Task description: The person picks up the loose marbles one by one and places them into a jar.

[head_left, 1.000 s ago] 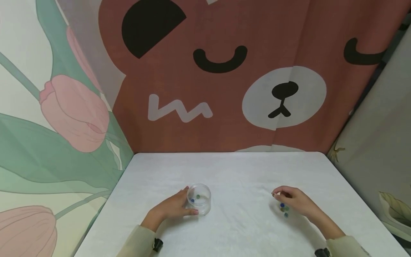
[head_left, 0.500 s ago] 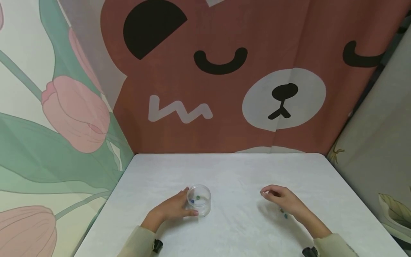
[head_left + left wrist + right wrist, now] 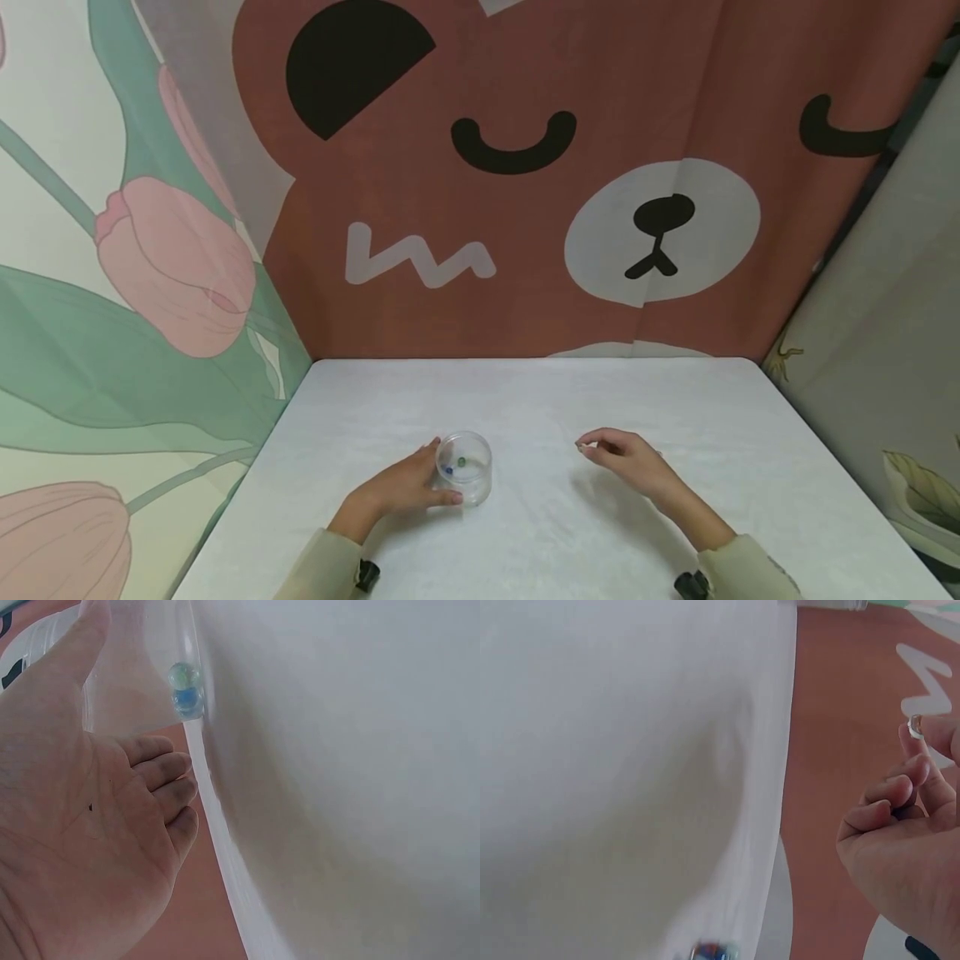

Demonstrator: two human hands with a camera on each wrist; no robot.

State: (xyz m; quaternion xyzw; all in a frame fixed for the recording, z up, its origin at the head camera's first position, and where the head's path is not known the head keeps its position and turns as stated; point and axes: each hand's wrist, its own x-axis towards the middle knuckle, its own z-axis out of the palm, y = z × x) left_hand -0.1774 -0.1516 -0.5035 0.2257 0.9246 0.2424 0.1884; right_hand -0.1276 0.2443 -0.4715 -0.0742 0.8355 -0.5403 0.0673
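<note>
My left hand [image 3: 405, 482] holds a clear plastic cup [image 3: 477, 493] upright on the white table, thumb at the near side and fingers at the far side. Inside lie a green marble [image 3: 461, 462] and a blue marble [image 3: 449, 471], side by side against the wall in the left wrist view. Right of the cup, my right hand [image 3: 633, 462] is raised above the table, its shadow below. Between thumb and index fingertip it pinches a small clear-whitish marble [image 3: 915, 726] with a brownish tint; the other fingers are curled in.
Some colored marbles [image 3: 714, 951] lie on the table, at the bottom edge of the right wrist view; my right forearm hides them in the head view. A brown bear-print curtain [image 3: 420, 317] hangs behind the table [image 3: 540, 392], with patterned cloths at both sides.
My right hand has moved left from over the marbles toward the cup, carrying the pinched marble. The left hand and the cup have stayed in place.
</note>
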